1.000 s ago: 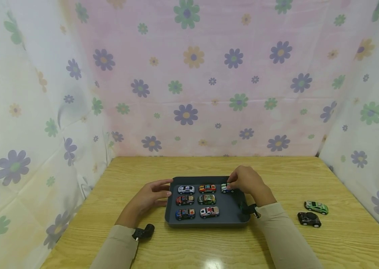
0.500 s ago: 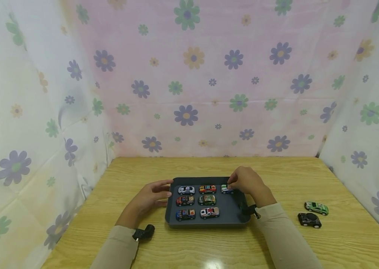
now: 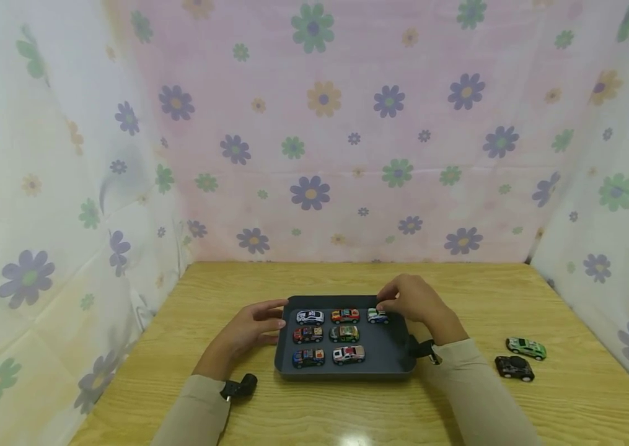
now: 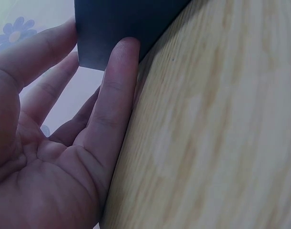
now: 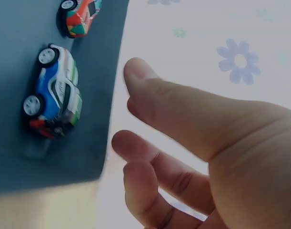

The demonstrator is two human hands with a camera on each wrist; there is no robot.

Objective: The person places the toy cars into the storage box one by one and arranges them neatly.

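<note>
A dark grey tray [image 3: 383,353] holds several toy cars in rows. In its far right corner stands a white, blue and green toy car [image 5: 59,93]. My right hand [image 3: 414,302] hovers beside that car; the right wrist view has its thumb and fingers spread apart, off the car, with nothing between them. At the tray's left side, my left hand [image 3: 244,328] has its fingers extended, and fingertips [image 4: 124,52] touch the outer wall. A red and yellow toy car [image 3: 345,316] stands left of the white, blue and green one.
To the right of the tray, a green toy car [image 3: 526,348] and a black toy car [image 3: 515,368] stand on the wooden table [image 3: 320,415]. Flowered curtains [image 3: 336,148] close off the back and both sides.
My right hand has let go of the white, blue and green car and drawn slightly away, so more of the car shows. My left hand stays at the tray's side.
</note>
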